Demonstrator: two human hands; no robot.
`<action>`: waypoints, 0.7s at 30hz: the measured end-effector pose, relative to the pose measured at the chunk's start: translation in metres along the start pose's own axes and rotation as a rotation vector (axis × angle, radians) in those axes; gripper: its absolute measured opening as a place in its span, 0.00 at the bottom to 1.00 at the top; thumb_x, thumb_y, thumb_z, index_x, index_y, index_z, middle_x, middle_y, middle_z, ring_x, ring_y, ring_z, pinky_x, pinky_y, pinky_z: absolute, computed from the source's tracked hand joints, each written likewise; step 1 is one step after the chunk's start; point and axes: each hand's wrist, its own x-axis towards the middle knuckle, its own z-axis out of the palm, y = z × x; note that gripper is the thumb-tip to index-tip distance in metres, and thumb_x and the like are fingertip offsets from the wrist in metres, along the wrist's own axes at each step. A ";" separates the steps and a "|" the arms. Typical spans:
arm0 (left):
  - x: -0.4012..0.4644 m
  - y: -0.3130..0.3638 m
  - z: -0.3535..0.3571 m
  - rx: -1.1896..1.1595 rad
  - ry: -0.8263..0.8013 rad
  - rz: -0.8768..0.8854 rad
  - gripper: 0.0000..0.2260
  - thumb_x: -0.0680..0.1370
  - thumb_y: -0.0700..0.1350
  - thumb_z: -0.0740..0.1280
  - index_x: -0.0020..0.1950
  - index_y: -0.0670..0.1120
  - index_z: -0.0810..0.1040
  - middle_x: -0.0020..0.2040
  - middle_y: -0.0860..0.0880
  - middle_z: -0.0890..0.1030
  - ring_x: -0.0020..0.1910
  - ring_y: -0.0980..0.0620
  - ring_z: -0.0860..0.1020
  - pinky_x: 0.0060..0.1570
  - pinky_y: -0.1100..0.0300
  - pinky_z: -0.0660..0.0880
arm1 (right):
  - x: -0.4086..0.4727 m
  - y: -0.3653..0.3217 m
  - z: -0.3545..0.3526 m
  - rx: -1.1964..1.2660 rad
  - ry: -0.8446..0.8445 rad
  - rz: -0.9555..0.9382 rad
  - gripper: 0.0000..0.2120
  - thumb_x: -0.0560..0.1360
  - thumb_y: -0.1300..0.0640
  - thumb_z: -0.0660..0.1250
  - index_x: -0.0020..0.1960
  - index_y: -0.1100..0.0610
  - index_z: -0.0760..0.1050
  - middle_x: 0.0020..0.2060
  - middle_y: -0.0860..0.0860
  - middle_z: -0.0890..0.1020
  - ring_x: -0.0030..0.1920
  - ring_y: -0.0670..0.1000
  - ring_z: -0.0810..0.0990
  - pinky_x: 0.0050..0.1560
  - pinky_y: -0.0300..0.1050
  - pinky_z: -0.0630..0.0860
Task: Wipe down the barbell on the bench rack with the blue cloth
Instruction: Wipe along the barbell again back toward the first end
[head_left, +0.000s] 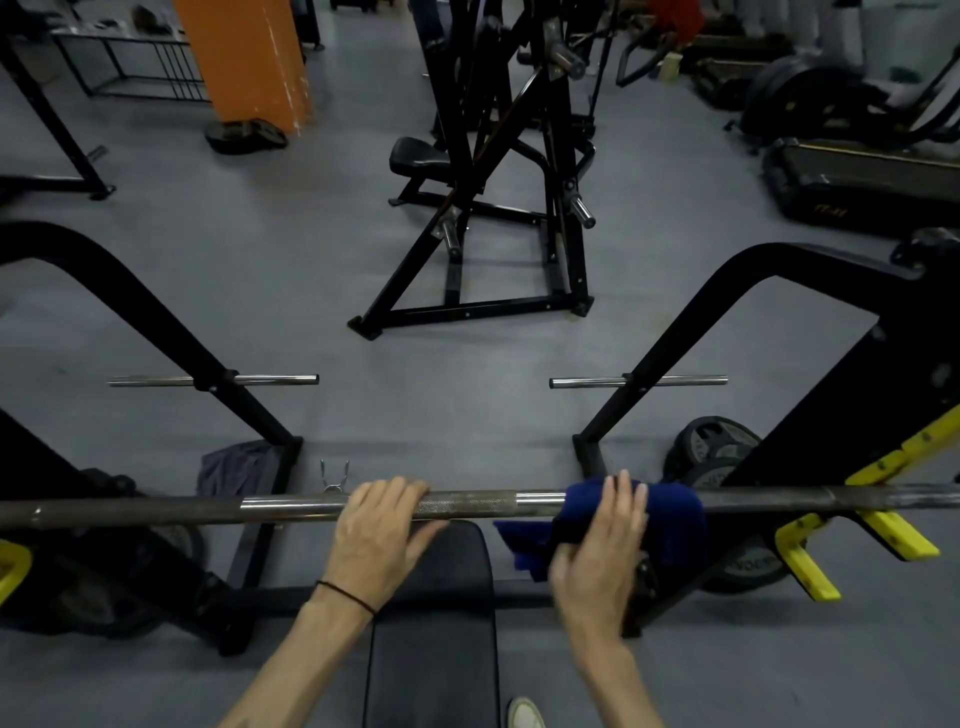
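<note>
The barbell (467, 504) is a long metal bar that runs from one side of the picture to the other, lying flat across the bench rack (831, 364). Its middle part is shiny silver with a rough, dotted patch, and its two outer parts look darker and dull. The blue cloth (670, 514) is dark blue and soft. It is draped over the bar a bit to the right of the middle, and a loose end hangs down under the bar. The right hand (602, 551) lies on top of the cloth with its fingers laid over the bar, and its grip is holding the cloth against the bar. The left hand (376, 540) is on the bare bar just left of the rough patch. Its fingers curl over the top of the bar and its thumb points to the right below it, so its grip is around the bar. A thin black band (345, 595) is on the left wrist. The black bench pad (436, 623) is under the bar, between the two arms. Yellow hooks (904, 535) stick out from the rack on the right, below the bar. Round black weight plates (717, 447) lie on the grey floor (441, 405) behind the cloth. A small metal clip (334, 475) sits just behind the bar near the left hand.
</note>
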 end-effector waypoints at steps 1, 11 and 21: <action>0.001 -0.002 -0.001 0.002 0.005 0.007 0.21 0.78 0.64 0.61 0.51 0.47 0.78 0.40 0.51 0.75 0.38 0.48 0.73 0.45 0.56 0.67 | -0.007 -0.019 0.007 0.037 -0.024 -0.022 0.51 0.63 0.74 0.71 0.82 0.65 0.55 0.82 0.59 0.57 0.83 0.60 0.50 0.83 0.54 0.44; 0.021 -0.013 -0.007 0.024 -0.177 0.156 0.24 0.81 0.67 0.53 0.42 0.49 0.73 0.33 0.51 0.75 0.28 0.48 0.75 0.29 0.56 0.71 | 0.008 0.020 -0.003 -0.087 0.018 -0.095 0.51 0.59 0.76 0.74 0.80 0.65 0.61 0.80 0.59 0.63 0.82 0.61 0.57 0.82 0.59 0.51; 0.049 -0.009 -0.034 -0.005 -0.593 0.029 0.26 0.81 0.69 0.49 0.50 0.51 0.76 0.46 0.47 0.83 0.47 0.43 0.81 0.42 0.53 0.70 | 0.008 0.023 -0.005 -0.096 -0.113 -0.380 0.43 0.64 0.73 0.61 0.80 0.62 0.63 0.81 0.55 0.62 0.81 0.57 0.61 0.82 0.55 0.54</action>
